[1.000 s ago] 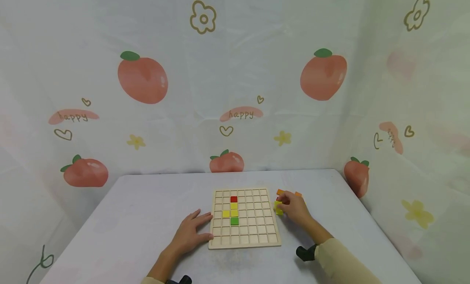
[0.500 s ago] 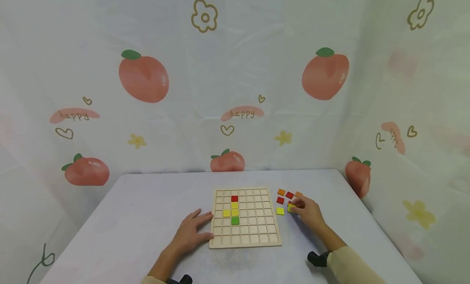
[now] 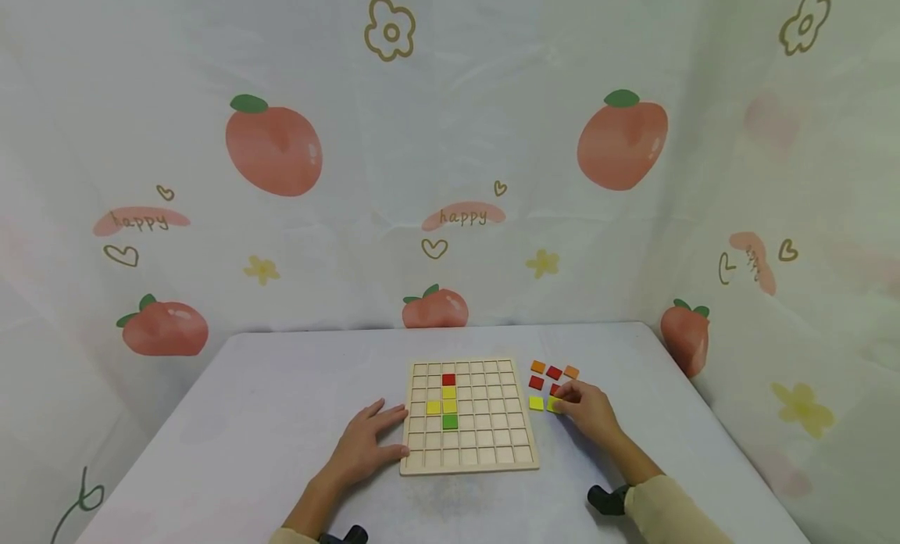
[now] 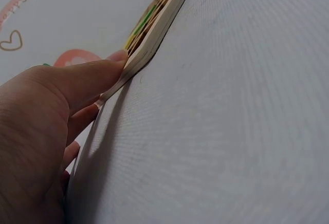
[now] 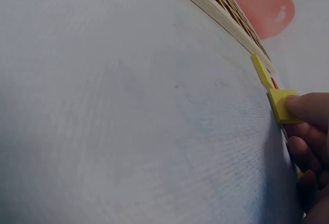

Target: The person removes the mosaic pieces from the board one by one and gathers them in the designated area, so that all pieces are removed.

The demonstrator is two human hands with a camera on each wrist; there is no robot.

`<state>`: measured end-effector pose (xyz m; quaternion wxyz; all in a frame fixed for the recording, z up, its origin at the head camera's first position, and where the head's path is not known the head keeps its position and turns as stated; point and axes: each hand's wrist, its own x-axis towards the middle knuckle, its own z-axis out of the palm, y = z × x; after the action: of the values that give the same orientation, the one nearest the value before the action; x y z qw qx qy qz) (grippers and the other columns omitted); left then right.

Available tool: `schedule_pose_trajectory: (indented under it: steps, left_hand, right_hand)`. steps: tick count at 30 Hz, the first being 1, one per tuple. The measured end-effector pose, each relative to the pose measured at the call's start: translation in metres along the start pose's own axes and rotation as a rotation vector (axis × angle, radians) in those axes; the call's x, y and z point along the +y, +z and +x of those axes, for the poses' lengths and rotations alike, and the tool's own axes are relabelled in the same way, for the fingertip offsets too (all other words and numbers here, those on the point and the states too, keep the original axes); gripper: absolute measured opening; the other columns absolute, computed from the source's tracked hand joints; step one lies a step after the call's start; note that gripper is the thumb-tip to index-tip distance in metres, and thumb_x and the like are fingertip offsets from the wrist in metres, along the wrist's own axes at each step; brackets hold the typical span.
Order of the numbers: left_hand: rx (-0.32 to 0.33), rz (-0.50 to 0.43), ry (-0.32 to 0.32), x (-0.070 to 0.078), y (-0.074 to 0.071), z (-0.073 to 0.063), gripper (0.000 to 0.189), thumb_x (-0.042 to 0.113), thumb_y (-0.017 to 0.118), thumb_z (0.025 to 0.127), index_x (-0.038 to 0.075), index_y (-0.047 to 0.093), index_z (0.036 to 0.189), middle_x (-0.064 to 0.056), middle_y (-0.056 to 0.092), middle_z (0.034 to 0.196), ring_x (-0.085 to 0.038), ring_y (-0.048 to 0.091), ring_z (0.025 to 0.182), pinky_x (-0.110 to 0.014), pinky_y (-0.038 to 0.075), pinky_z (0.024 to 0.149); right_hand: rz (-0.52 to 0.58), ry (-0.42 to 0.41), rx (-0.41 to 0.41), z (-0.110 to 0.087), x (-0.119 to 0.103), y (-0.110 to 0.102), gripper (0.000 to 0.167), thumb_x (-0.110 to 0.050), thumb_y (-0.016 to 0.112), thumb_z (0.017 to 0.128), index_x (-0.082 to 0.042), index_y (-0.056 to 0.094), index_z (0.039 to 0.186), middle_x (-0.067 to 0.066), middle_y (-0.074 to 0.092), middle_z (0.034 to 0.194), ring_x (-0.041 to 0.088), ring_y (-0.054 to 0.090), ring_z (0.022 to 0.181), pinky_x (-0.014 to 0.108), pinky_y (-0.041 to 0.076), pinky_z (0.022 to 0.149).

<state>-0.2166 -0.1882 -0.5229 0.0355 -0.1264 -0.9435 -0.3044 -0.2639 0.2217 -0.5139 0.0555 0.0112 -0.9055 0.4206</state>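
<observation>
A wooden grid board lies on the table. In its cells sit a red tile, a green tile and three yellow tiles. My left hand rests at the board's left side, fingers spread, with thumb and fingertips touching the edge. To the board's right, my right hand pinches a yellow tile between thumb and fingers, low over the table. Beside it another yellow tile lies flat. In the right wrist view a sliver of yellow shows below the curled fingers.
Behind the right hand lie loose tiles: an orange tile, a red tile, a second orange tile and more red ones. The white table meets a printed curtain at its back edge.
My right hand has moved right from one yellow tile, now lying beside the board, and has lowered another yellow tile next to it. My left hand stays in place.
</observation>
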Motion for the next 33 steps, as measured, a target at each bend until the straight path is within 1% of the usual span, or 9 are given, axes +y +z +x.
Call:
schedule_pose_trajectory:
  steps: [9,15,22,26,29,33]
  left_hand:
    - [-0.002,0.003,-0.015,0.002,-0.001,-0.001,0.066,0.05,0.077,0.075,0.021,0.063,0.132,0.004,0.056,0.137,-0.035,0.035,0.137,-0.062,0.027,0.106]
    - [0.001,0.002,-0.009,0.001,-0.001,-0.002,0.066,0.05,0.077,0.075,0.02,0.063,0.132,0.004,0.057,0.137,-0.035,0.035,0.137,-0.062,0.027,0.106]
    - [0.001,0.005,-0.004,0.001,-0.001,-0.001,0.066,0.051,0.077,0.074,0.021,0.063,0.132,0.005,0.057,0.137,-0.035,0.035,0.137,-0.062,0.027,0.106]
    - [0.004,0.002,-0.006,0.001,-0.001,-0.001,0.067,0.052,0.077,0.074,0.02,0.063,0.132,0.004,0.057,0.137,-0.035,0.035,0.137,-0.062,0.027,0.106]
    - [0.003,-0.002,-0.009,0.002,-0.001,-0.001,0.067,0.051,0.077,0.074,0.02,0.063,0.132,0.004,0.057,0.137,-0.036,0.035,0.137,-0.063,0.026,0.107]
    - [0.0,-0.003,-0.013,0.004,-0.001,-0.002,0.066,0.05,0.077,0.074,0.02,0.063,0.132,0.004,0.057,0.137,-0.036,0.035,0.137,-0.063,0.026,0.106]
  right_hand:
    - [-0.002,0.009,-0.003,0.001,-0.001,0.0,0.01,-0.006,0.075,0.083,-0.007,0.067,0.088,0.001,0.064,0.084,0.02,0.054,0.08,0.029,0.049,0.07]
    - [0.031,0.024,0.003,0.003,-0.003,0.0,0.008,-0.007,0.073,0.085,-0.006,0.068,0.09,0.002,0.063,0.083,0.02,0.053,0.078,0.025,0.049,0.065]
    - [0.072,0.048,0.002,0.01,-0.008,0.002,0.008,-0.01,0.073,0.087,-0.006,0.068,0.092,0.002,0.064,0.085,0.02,0.055,0.078,0.027,0.051,0.068]
    - [0.056,0.007,0.014,0.014,-0.013,0.004,0.007,-0.009,0.073,0.086,-0.007,0.068,0.089,0.002,0.064,0.086,0.019,0.056,0.08,0.029,0.048,0.069]
    - [0.059,-0.037,0.023,0.016,-0.019,0.005,0.006,-0.007,0.073,0.085,-0.007,0.068,0.088,0.002,0.064,0.086,0.02,0.056,0.081,0.03,0.048,0.07]
    - [0.058,-0.067,0.021,0.018,-0.028,0.009,0.006,-0.008,0.074,0.084,-0.008,0.068,0.085,0.001,0.065,0.084,0.019,0.057,0.079,0.036,0.048,0.074]
